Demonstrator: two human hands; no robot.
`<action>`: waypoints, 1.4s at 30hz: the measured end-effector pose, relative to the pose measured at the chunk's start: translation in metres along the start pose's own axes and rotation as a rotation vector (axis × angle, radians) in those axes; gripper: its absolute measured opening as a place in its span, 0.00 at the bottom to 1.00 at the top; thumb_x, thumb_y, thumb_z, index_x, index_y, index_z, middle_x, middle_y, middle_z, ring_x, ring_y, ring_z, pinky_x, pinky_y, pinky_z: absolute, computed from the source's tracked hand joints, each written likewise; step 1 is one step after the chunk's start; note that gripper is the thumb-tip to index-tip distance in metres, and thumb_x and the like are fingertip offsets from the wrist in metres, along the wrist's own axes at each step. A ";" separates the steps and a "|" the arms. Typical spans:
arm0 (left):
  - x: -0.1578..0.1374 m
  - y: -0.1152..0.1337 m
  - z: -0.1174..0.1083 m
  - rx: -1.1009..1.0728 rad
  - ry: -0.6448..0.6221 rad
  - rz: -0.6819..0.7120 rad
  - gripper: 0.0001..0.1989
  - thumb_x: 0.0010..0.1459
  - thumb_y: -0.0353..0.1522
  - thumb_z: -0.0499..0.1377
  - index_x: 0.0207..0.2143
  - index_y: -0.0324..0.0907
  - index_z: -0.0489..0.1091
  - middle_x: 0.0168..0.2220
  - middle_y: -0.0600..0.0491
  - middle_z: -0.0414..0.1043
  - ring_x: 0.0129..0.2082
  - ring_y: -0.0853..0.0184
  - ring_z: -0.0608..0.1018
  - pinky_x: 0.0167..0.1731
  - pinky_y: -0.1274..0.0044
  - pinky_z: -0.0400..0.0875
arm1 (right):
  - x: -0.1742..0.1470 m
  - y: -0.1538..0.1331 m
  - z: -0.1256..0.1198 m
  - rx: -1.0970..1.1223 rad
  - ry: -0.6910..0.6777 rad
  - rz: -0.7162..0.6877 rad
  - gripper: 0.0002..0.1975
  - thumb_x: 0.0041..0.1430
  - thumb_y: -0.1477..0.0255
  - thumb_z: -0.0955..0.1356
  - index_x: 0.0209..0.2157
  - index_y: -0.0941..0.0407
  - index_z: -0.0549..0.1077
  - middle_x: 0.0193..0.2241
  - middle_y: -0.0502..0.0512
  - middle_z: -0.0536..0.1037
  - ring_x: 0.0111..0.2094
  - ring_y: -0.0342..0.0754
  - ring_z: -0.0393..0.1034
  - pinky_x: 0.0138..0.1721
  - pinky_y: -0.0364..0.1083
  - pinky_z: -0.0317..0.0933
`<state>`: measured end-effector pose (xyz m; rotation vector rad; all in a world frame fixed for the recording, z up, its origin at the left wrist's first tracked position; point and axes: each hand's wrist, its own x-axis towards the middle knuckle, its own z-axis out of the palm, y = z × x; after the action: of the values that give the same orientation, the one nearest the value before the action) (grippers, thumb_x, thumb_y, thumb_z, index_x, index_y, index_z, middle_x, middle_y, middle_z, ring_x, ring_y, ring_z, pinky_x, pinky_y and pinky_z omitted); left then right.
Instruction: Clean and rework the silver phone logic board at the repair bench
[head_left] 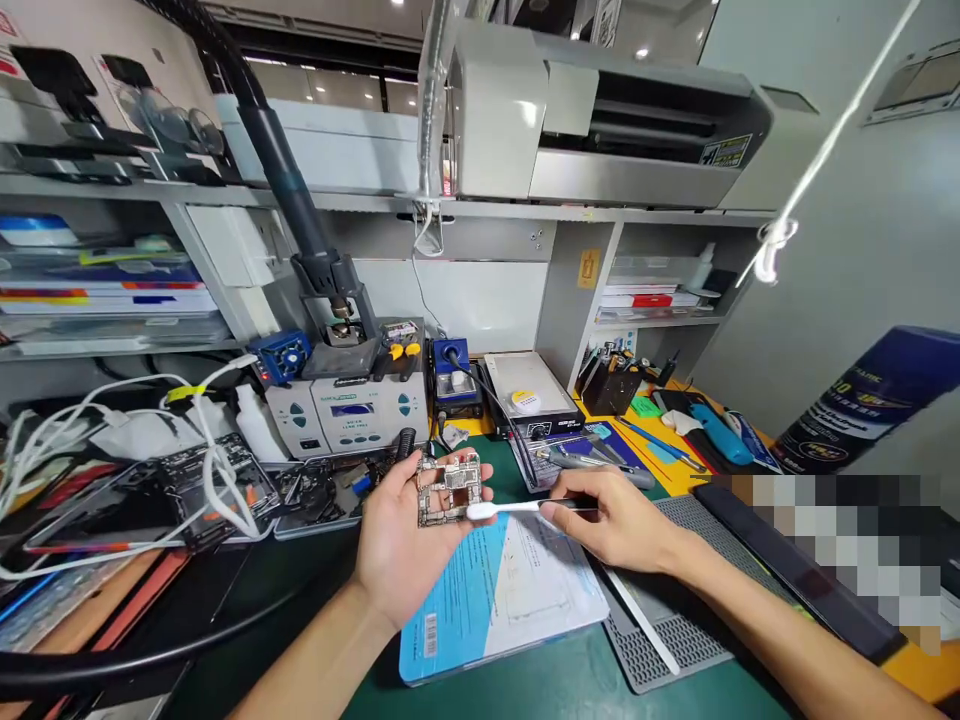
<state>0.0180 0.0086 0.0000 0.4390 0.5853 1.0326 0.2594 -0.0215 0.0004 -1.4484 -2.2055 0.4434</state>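
My left hand (394, 545), palm up, holds a small phone circuit board (454, 478) with its thumb at the left edge and fingers beneath. The board has an open cut-out in its lower middle. In my right hand (619, 515) is a toothbrush-like brush (514, 508), white towards its head and black where the fingers pinch it. Its white head is at the board's lower right edge; whether bristles touch the board I cannot tell. Beneath both hands lies a blue and white printed package (536, 590) on the green mat (300, 650).
A hot-air station (352, 415) and a soldering station (454, 385) stand behind. A flat heating plate (525, 380) sits right of them. White cables (217, 470) tangle at the left. A grey ridged mat (652, 640) and a dark spray can (870, 400) are at the right.
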 end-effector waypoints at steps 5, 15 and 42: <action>-0.001 0.000 0.001 -0.009 0.039 0.004 0.23 0.63 0.38 0.51 0.47 0.26 0.73 0.40 0.30 0.77 0.34 0.53 0.80 0.39 0.59 0.74 | 0.001 0.003 -0.009 -0.072 0.015 0.026 0.15 0.63 0.61 0.65 0.29 0.57 0.75 0.22 0.49 0.74 0.23 0.43 0.61 0.25 0.43 0.49; 0.001 0.001 0.004 0.016 0.051 -0.003 0.22 0.63 0.38 0.50 0.46 0.29 0.73 0.38 0.33 0.78 0.31 0.55 0.80 0.37 0.63 0.75 | -0.001 -0.002 -0.008 -0.061 -0.057 -0.018 0.14 0.63 0.63 0.65 0.28 0.57 0.73 0.21 0.48 0.70 0.22 0.42 0.58 0.24 0.43 0.50; -0.001 0.001 0.006 0.083 0.044 0.030 0.22 0.65 0.36 0.49 0.42 0.26 0.75 0.41 0.32 0.77 0.39 0.50 0.79 0.37 0.61 0.76 | 0.001 0.005 -0.004 -0.005 0.041 0.030 0.14 0.63 0.62 0.66 0.29 0.56 0.74 0.23 0.48 0.72 0.24 0.42 0.60 0.24 0.42 0.51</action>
<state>0.0213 0.0077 0.0054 0.5004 0.6647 1.0510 0.2648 -0.0185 0.0019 -1.4812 -2.1573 0.4156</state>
